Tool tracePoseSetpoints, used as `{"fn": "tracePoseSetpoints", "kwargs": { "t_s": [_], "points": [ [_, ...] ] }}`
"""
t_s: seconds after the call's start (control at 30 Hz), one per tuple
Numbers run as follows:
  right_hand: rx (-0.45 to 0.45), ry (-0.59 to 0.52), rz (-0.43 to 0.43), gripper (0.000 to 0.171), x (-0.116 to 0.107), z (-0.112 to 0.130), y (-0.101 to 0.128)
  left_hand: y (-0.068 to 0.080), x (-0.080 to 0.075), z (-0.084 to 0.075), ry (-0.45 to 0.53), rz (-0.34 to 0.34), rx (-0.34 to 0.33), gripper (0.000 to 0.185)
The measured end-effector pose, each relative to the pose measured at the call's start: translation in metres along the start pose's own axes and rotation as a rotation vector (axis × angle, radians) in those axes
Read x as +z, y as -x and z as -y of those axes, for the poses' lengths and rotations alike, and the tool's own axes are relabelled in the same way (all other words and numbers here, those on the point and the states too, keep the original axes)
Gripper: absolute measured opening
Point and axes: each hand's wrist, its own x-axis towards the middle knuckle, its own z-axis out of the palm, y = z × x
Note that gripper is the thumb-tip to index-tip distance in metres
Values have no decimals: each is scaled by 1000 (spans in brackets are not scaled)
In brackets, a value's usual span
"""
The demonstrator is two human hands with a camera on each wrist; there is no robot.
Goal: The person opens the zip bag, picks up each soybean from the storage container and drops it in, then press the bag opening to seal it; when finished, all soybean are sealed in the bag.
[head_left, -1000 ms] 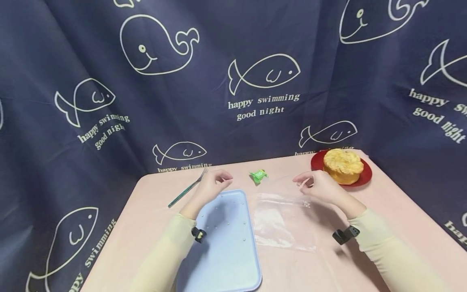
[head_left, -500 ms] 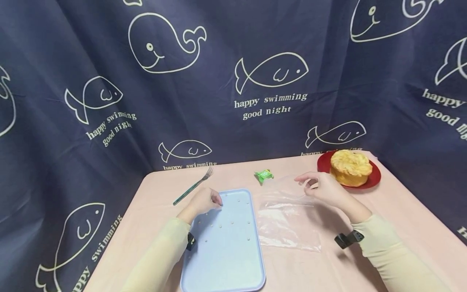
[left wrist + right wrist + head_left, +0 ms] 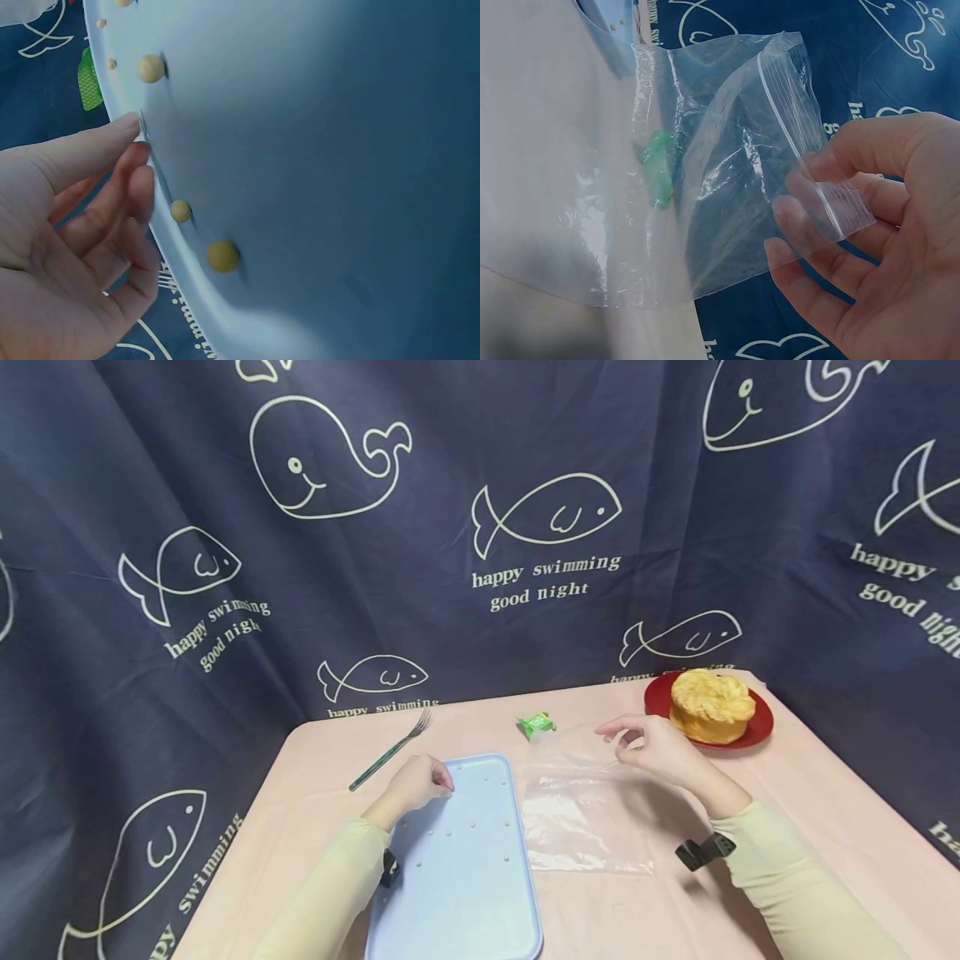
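Observation:
My left hand (image 3: 417, 782) is over the far left part of the light blue tray (image 3: 450, 910), fingers curled in and thumb tip close to the fingertips. A thin glint shows at the thumb tip in the left wrist view; I cannot tell if anything is pinched. Small round yellowish balls, like dried soybeans, lie scattered on the tray, one ball (image 3: 223, 256) near those fingers. With its thumb and fingers, my right hand (image 3: 652, 750) holds the zip end of a clear zip-lock bag (image 3: 727, 187), raised, while the rest of the bag lies on the table.
Behind the bag lies a green-wrapped candy (image 3: 537, 724). A fork (image 3: 390, 752) with a dark green handle rests left of the tray. At the back right a round golden bread (image 3: 712, 706) sits on a red plate (image 3: 763, 727). A patterned blue curtain (image 3: 450, 610) hangs behind the table.
My left hand has come down and nearer, from beside the fork's tines to low over the tray's far left. The right hand stays nearly still, keeping hold of the zip-lock bag.

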Motion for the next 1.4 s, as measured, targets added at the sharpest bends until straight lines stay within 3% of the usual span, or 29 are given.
{"fn": "tracePoseSetpoints", "kwargs": {
  "t_s": [0.2,0.37,0.6,0.83,1.03,1.4],
  "points": [
    [16,6,8,38,-1,3,-1,-5,-5,-12,70,-143,80,7],
    [22,26,10,37,-3,5,-1,-16,-11,-49,163,-250,150,6],
    [6,36,-10,37,-6,8,-3,-35,-8,-110,295,-278,309,5],
    [23,35,18,38,-2,7,-3,-46,11,-145,362,-227,405,6],
    [14,38,19,38,0,9,-2,-55,24,-158,309,-188,419,8],
    [15,42,21,37,4,9,-4,-65,41,-158,220,-176,440,9]
  ]
}}
